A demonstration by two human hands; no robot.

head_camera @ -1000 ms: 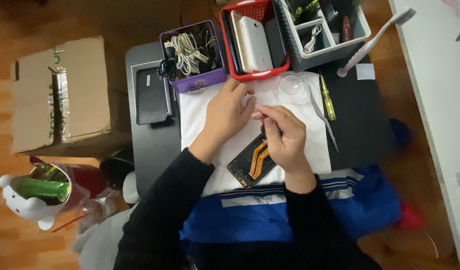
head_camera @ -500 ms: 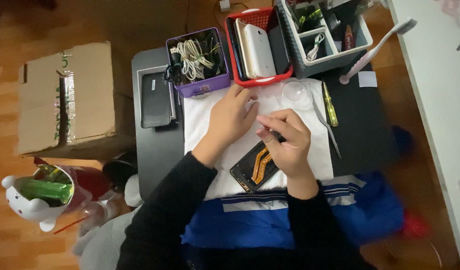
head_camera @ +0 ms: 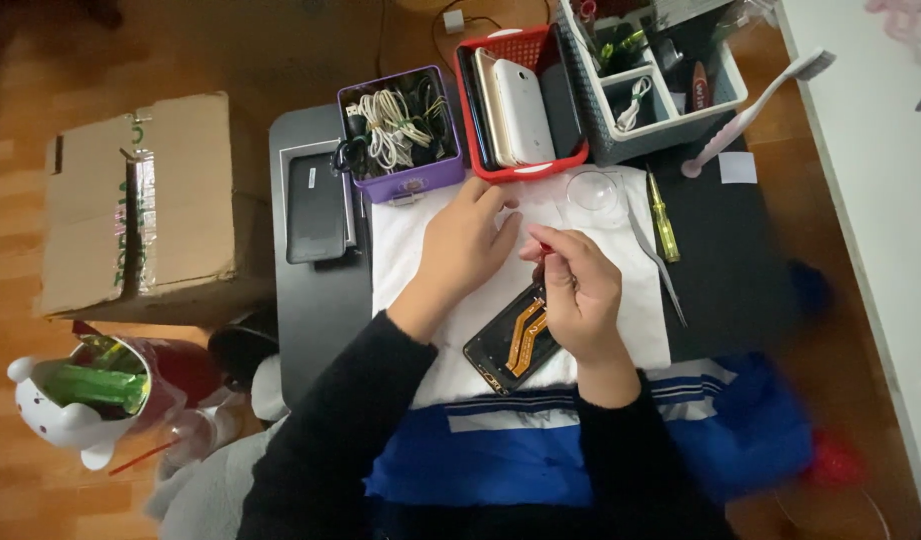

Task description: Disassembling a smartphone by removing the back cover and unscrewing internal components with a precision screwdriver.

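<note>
Fingers of the right hand [head_camera: 581,290] are curled in and pinched around a small red-tipped tool [head_camera: 544,252], its tip poking out just above the knuckles. That hand sits over the upper end of an opened phone [head_camera: 516,342], a dark slab with orange flex strips showing, which lies tilted on a white cloth [head_camera: 411,240] near the front edge of the black table [head_camera: 726,260]. The left hand [head_camera: 466,245] lies beside it, palm down on the cloth, fingers loose and spread, holding nothing; its fingertips reach toward the red basket [head_camera: 521,100].

That basket holds several phones standing on edge. Left of it is a purple box [head_camera: 401,135] full of coiled cables, and right of it a grey organiser [head_camera: 661,85] with small parts. A clear round lid [head_camera: 593,190] rests on the cloth's top corner. Just beside it lie a yellow screwdriver [head_camera: 665,225] and thin tweezers [head_camera: 659,262]. A pink toothbrush [head_camera: 751,105] leans off the table's far right. A black phone [head_camera: 316,205] lies at the table's left, and a cardboard box [head_camera: 141,205] stands on the floor beyond.
</note>
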